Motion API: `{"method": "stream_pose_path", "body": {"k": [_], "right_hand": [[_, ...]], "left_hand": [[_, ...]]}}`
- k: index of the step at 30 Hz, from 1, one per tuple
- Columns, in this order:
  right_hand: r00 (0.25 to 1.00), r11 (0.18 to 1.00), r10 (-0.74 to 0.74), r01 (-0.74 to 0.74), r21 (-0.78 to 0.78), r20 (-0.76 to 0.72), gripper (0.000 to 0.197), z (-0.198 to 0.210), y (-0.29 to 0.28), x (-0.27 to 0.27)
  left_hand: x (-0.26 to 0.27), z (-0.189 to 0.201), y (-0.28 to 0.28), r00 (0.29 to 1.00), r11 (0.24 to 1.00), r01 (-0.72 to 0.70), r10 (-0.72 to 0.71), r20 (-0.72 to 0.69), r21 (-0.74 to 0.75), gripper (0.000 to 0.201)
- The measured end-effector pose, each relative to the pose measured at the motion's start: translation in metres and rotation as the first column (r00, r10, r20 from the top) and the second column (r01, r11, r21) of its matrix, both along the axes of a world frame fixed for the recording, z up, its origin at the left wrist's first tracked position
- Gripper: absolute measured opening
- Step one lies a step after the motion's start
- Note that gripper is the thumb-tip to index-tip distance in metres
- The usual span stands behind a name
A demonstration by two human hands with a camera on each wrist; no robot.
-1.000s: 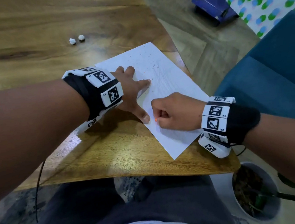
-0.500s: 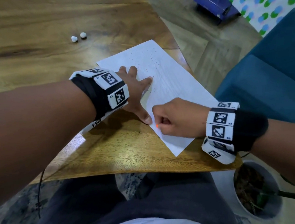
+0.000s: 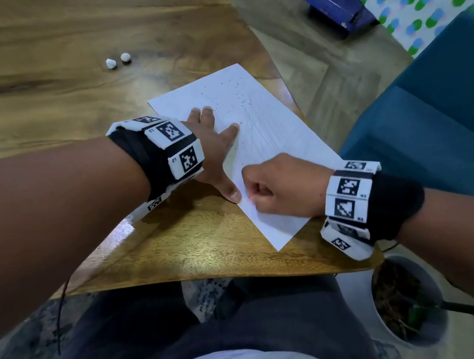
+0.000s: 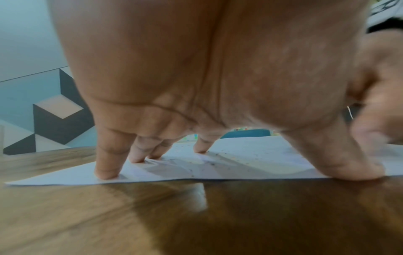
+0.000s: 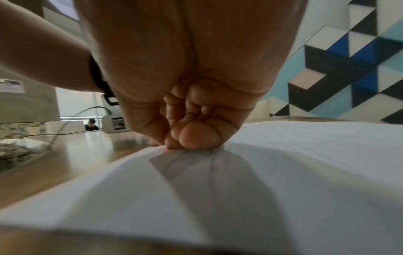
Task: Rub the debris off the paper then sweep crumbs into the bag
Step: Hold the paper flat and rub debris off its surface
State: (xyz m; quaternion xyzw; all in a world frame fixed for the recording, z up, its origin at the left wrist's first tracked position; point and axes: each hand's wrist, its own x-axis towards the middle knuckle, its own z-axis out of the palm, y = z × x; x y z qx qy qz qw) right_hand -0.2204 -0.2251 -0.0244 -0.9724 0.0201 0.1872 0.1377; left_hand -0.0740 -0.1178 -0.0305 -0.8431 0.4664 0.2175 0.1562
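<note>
The left hand [image 3: 213, 149] spreads flat, fingertips [image 4: 106, 174] and thumb pinning the paper's [image 3: 280, 132] near edge to the table [image 3: 71, 104]. Just beside its thumb, the right hand [image 3: 283, 187] curls tight, pinching a small red-tipped object [image 3: 250, 198] against the sheet. Debris specks [image 3: 234, 96] lie beyond the left fingers; the paper's right corner overhangs the table edge.

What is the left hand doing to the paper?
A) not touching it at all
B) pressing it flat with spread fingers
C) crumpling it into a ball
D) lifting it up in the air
B: the left hand has its fingers spread and pressed down on the paper, which lies flat on the table.
</note>
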Motion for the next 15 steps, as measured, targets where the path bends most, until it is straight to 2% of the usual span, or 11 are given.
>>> {"method": "stream_pose_path", "body": {"k": [3,8,10,12,15], "right_hand": [[1.0,1.0,0.011,-0.011,0.011,-0.006,0.004,-0.001,0.002,-0.004],[0.971,0.972,-0.224,0.229,-0.052,0.083,0.008,-0.001,-0.03,0.015],[0.962,0.963,-0.251,0.259,-0.073,0.103,0.008,0.0,-0.036,0.018],[0.972,0.972,-0.223,0.227,-0.058,0.076,0.006,0.001,-0.03,0.013],[0.999,0.999,-0.042,0.042,0.0,0.01,0.004,0.0,-0.008,-0.002]], "left_hand": [[0.001,-0.002,0.0,1.0,1.0,0.005,-0.005,-0.004,-0.008,0.15],[0.005,-0.006,0.001,1.0,1.0,0.004,-0.005,-0.027,-0.023,0.152],[0.006,-0.007,0.001,0.999,1.0,0.003,-0.003,-0.033,-0.027,0.152],[0.006,-0.007,0.001,0.999,1.0,0.0,-0.001,-0.041,-0.03,0.151],[0.005,-0.006,0.002,0.999,0.999,0.001,-0.003,-0.052,-0.037,0.15]]}}
